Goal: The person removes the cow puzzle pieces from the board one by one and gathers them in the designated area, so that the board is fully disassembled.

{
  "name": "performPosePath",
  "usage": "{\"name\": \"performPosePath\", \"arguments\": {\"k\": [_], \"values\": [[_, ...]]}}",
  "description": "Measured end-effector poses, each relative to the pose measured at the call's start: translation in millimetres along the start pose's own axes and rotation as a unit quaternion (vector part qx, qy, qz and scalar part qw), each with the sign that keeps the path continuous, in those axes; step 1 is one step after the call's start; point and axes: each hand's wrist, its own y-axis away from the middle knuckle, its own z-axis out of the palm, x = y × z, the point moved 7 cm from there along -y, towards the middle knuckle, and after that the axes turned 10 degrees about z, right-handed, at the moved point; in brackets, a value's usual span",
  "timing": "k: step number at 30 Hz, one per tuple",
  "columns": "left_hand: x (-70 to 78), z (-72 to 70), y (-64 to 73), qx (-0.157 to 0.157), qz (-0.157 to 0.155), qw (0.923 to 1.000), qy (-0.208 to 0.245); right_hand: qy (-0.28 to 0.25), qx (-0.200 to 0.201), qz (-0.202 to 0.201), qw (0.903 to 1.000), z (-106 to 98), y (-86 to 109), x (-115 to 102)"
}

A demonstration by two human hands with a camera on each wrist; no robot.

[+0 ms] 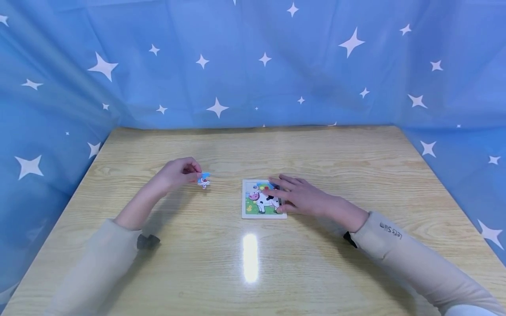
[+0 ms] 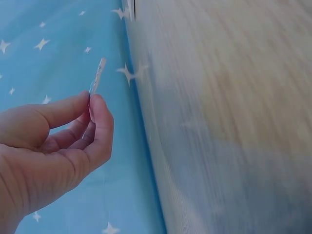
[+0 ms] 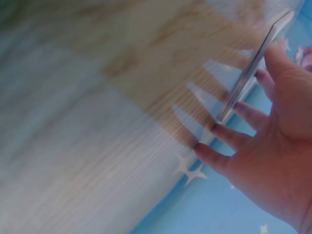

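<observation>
My left hand point(image 1: 177, 174) pinches a small jigsaw piece point(image 1: 204, 181) between thumb and fingers, held over the left half of the table. Blue and white printing shows on the piece; in the left wrist view it is seen edge-on as a thin strip point(image 2: 99, 74). A square cow jigsaw puzzle point(image 1: 262, 216) with a pale frame lies near the table's middle. Over its right side my right hand point(image 1: 307, 196) is spread, fingertips at the picture and covering part of it. From the right wrist, the puzzle's thin edge point(image 3: 247, 70) shows beside the thumb and straight fingers.
The wooden table point(image 1: 332, 272) extends around the puzzle on all sides. Blue cloth point(image 1: 245, 79) with white stars hangs behind it and along both sides. A bright light reflection lies on the tabletop in front of the puzzle.
</observation>
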Motion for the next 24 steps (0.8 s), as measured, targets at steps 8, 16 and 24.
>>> {"name": "performPosePath", "arguments": {"k": [8, 16, 24], "values": [[-12.6, -18.2, 14.8, 0.01, -0.016, 0.9998, 0.001, -0.002, 0.002, -0.002, 1.0, -1.9, 1.7, -1.1], [-29.2, -28.9, 25.6, 0.002, -0.032, 0.9993, -0.017, 0.003, 0.0, -0.002, 1.0, 0.7, -0.1, -0.3], [-44.8, -41.4, 35.5, -0.01, -0.044, 0.9988, -0.018, -0.006, -0.004, 0.0, 1.0, 1.6, 0.4, 0.5]]}}
